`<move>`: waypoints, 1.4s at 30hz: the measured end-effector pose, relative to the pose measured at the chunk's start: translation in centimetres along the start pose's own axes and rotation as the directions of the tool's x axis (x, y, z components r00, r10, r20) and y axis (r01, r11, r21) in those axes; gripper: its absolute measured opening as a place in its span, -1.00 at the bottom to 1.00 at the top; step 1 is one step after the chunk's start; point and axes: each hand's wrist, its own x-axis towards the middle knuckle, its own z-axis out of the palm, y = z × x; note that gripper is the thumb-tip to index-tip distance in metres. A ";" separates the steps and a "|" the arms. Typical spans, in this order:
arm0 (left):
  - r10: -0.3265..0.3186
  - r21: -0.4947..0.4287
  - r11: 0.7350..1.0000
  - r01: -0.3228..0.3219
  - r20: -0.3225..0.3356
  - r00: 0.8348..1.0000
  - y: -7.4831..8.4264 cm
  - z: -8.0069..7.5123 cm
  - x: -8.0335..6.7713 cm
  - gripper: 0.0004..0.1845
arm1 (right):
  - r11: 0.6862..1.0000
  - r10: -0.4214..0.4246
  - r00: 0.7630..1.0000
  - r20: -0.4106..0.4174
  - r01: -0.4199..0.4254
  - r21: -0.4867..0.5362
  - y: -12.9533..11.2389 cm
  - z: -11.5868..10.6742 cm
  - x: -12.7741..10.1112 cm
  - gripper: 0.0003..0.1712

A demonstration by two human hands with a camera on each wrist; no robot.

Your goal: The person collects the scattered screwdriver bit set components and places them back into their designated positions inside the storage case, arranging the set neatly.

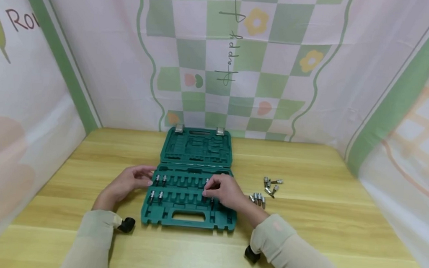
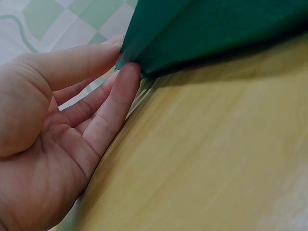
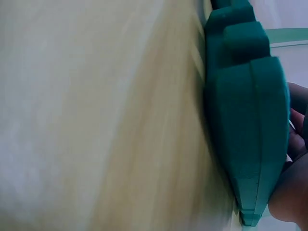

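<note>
A green plastic tool case lies open on the table, its slotted tray toward me. My left hand touches the case's left side; in the left wrist view the fingertips rest at the green edge. Over the right part of the tray, my right hand pinches a small bit socket at a slot of the front row, mostly hidden by the fingers. Another bit socket stands beside it. Several more, such as one bit socket, stand in the left slots of both rows.
To the right of the case, loose bit sockets lie close together, with a scattered group of bit sockets farther back. The raised lid stands toward the patterned cloth behind the wooden table.
</note>
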 end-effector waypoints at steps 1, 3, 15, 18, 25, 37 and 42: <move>0.003 0.004 1.000 -0.003 0.002 1.000 0.0 0.0 0.0 -0.47 | 1.000 0.000 1.000 0.003 0.001 -0.019 0.0 0.0 0.0 -0.92; -0.005 0.003 1.000 0.005 -0.003 1.000 0.0 0.0 0.0 -0.47 | 0.998 -0.005 1.000 0.009 0.005 -0.056 -0.1 0.1 -0.1 -0.91; 0.020 0.013 1.000 -0.020 0.009 1.000 0.0 0.2 0.0 -0.47 | 0.988 -0.070 0.995 0.072 0.079 -0.136 -0.2 -0.2 -0.3 -0.96; 0.021 0.024 1.000 -0.021 0.005 1.000 0.0 0.2 0.0 -0.48 | 0.988 -0.062 0.994 0.090 0.073 -0.134 -0.1 -0.4 -0.3 -0.95; 0.039 0.027 0.999 -0.039 0.015 0.999 0.0 0.2 -0.1 -0.49 | 0.989 -0.049 0.989 0.142 0.068 -0.132 -0.3 -0.7 0.0 -0.91; 0.022 0.046 0.999 -0.023 0.007 1.000 0.0 0.0 -0.5 -0.50 | 0.989 -0.028 0.987 0.157 0.050 -0.137 -0.5 -0.5 0.1 -0.89; 0.019 0.040 0.999 -0.019 0.001 1.000 0.0 0.2 -0.3 -0.49 | 0.989 -0.035 0.987 0.154 0.057 -0.137 -0.5 -0.6 0.0 -0.89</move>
